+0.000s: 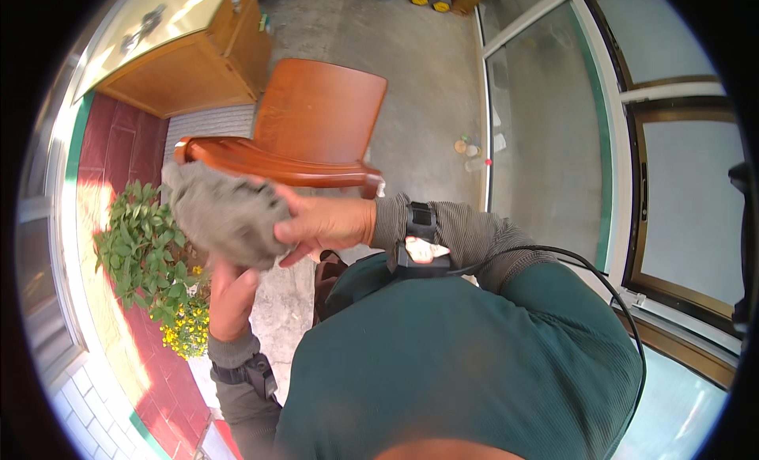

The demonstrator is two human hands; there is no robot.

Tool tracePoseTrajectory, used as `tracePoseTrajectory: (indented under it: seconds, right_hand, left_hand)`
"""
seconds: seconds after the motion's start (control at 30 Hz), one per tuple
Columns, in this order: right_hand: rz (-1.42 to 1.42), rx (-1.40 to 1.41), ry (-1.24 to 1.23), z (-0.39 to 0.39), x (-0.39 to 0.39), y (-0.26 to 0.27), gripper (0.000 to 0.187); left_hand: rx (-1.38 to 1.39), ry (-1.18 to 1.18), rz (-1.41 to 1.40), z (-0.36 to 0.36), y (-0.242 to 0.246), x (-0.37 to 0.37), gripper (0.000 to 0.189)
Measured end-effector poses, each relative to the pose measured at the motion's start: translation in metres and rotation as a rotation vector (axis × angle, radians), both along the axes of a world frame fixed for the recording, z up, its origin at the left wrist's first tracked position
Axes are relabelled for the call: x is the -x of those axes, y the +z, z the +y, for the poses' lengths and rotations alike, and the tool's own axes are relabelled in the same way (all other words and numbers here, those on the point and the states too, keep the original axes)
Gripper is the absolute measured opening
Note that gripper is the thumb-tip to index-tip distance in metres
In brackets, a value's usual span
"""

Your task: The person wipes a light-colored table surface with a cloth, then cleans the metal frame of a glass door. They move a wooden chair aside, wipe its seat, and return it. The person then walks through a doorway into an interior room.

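A bunched grey cloth [222,214] is held up between my two hands, blurred by motion. My right hand [317,220] grips its right side, thumb in front. From below, my left hand [233,294] clasps the cloth's lower edge, and some of its fingers are hidden behind the fabric. Just beyond the cloth stands a wooden chair; its backrest rail [284,166] is nearest to me, and its glossy brown seat [323,110] reaches away from me.
A wooden cabinet [178,74] with a pale top stands at the upper left. Potted green leaves [139,246] and yellow flowers [187,326] line the left wall. Glazed door panels [545,133] run along the right. Small items, including a clear bottle [475,164], lie by the door frame. A black cable [593,270] hangs from my right wrist.
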State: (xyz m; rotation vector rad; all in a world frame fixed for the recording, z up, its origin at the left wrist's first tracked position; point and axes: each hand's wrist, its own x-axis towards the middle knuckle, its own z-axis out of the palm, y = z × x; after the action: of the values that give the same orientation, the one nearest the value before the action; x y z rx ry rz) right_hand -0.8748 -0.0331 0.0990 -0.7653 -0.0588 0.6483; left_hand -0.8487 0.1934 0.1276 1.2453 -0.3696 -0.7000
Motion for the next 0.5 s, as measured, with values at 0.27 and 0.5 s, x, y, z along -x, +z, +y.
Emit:
tracePoseTrajectory:
  seconds: [0.27, 0.5]
  right_hand:
    - [0.199, -0.381, -0.637, -0.218, 0.086, -0.086, 0.048]
    - [0.725, -0.008, -0.931, -0.342, 0.091, -0.135, 0.035]
  left_hand:
    - [-0.871, 0.178, -0.988, -0.151, -0.014, 0.004, 0.075]
    - [-0.427, 0.804, 0.278, -0.118, -0.095, -0.053, 0.059]
